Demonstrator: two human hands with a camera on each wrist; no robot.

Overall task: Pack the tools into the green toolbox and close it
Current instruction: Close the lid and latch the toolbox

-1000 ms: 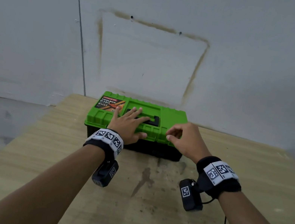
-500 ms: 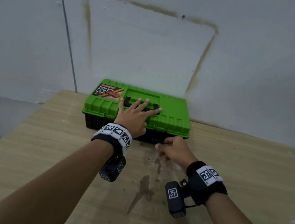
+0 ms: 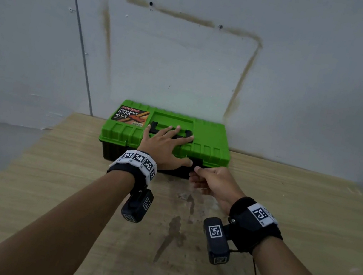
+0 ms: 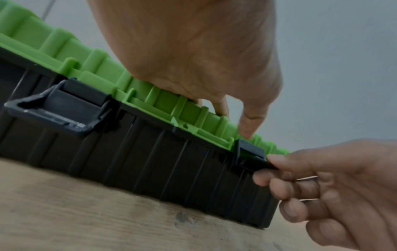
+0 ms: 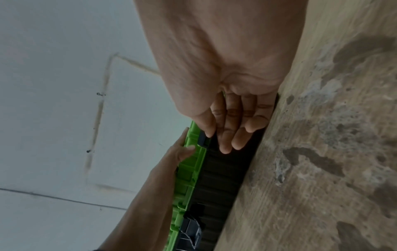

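Green toolbox sits at the far edge of the wooden table, against the wall, lid down on the black base. Left hand lies flat on the lid, fingers straight and spread, tips over the black handle, thumb at the front lid edge. Right hand is at the box front, thumb and curled fingers pinching the right latch. Left latch sticks out from the box front, looks unfastened. Dark stains on the table in front of the box
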